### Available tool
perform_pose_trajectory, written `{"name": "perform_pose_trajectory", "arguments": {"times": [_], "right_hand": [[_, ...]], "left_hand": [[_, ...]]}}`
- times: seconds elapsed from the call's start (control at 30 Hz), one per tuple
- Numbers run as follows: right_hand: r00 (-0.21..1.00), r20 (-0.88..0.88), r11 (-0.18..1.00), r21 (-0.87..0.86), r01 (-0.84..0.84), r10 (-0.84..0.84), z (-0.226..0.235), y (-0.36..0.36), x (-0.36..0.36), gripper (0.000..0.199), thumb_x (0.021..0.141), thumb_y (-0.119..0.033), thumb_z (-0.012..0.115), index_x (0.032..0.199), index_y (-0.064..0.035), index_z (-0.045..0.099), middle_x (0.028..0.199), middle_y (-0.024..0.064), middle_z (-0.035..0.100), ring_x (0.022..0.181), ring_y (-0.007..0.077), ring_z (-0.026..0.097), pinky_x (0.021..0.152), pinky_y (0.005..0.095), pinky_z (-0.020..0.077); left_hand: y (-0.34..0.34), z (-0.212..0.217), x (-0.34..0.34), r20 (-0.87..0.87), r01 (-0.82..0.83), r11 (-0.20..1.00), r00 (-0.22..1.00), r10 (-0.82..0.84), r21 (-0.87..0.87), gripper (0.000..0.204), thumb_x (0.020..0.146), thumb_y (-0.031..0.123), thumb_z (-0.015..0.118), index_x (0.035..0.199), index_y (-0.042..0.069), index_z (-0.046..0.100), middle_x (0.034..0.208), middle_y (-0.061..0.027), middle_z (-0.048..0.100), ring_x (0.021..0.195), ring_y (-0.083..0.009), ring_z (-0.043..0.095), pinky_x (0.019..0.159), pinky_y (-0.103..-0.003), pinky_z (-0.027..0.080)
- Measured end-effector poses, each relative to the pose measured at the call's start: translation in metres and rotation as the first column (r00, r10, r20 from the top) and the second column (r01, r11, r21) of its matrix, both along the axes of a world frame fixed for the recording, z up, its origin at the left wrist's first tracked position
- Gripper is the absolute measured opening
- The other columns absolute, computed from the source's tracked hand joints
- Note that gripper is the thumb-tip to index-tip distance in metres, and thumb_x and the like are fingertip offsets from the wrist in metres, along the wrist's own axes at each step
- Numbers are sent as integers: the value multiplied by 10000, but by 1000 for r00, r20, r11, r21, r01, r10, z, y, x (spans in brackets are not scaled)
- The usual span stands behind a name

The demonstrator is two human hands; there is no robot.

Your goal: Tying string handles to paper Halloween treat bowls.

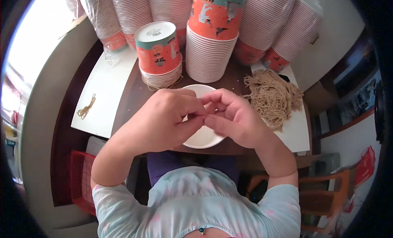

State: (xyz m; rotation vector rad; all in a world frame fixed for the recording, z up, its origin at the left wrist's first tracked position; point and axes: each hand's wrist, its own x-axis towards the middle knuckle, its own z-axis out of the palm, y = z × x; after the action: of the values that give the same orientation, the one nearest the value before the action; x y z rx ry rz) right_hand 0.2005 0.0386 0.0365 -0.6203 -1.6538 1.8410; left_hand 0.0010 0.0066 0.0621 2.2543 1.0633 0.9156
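Observation:
My left hand [168,119] and my right hand [235,119] meet at the fingertips over a white-lined paper tub [203,140], which stands mouth up near the table's front edge. Thumbs and forefingers of both are pinched together. Whatever they hold, if anything, is too small or hidden to make out. The hands cover much of the tub's opening. Just beyond my left hand, a short stack of orange-and-green paper tubs [159,54] stands upside down, with tan strings around its lower rims.
A tall stack of upturned tubs [211,54] stands behind the hands. Plastic-wrapped stacks [266,21] line the back. Tangled tan string [272,97] lies at the right, and a small string bundle [86,107] lies on a white board [104,88] at the left. A red basket [82,176] sits lower left.

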Motion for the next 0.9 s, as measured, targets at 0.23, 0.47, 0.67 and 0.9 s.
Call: {"name": "perform_pose_trajectory", "arguments": {"times": [0.23,0.47,0.67,0.9], "right_hand": [[959,196,765,643,33,-207,1,16,-27,61,836,-50,649,883,-12,642,853,30,617,718,58,556,619,206,446],[866,471,945,327,5,-168,-56,61,-57,112,815,-103,632,815,6,656,715,6,618,644,53,538,563,231,434],[845,511,957,291,3,-158,-64,63,-68,125,810,-107,627,787,14,645,685,1,610,606,54,523,518,243,425],[857,482,945,327,14,-180,-73,62,-70,109,801,-96,625,775,8,640,680,8,606,593,62,519,516,245,422]], "left_hand": [[-5,-12,-28,9,-77,995,997,78,-58,85,766,32,678,829,-24,665,706,-79,587,617,-154,539,547,-282,425],[10,-93,-63,109,-432,848,869,482,-307,205,821,65,624,993,-42,655,873,-131,645,739,-174,616,678,-276,493],[19,-109,-65,195,-347,875,884,425,-337,207,821,64,624,999,-36,658,876,-133,639,761,-173,620,686,-283,493],[21,-103,-61,155,-335,877,901,405,-345,216,814,35,600,1013,-25,658,862,-130,639,761,-170,616,681,-286,488]]}}
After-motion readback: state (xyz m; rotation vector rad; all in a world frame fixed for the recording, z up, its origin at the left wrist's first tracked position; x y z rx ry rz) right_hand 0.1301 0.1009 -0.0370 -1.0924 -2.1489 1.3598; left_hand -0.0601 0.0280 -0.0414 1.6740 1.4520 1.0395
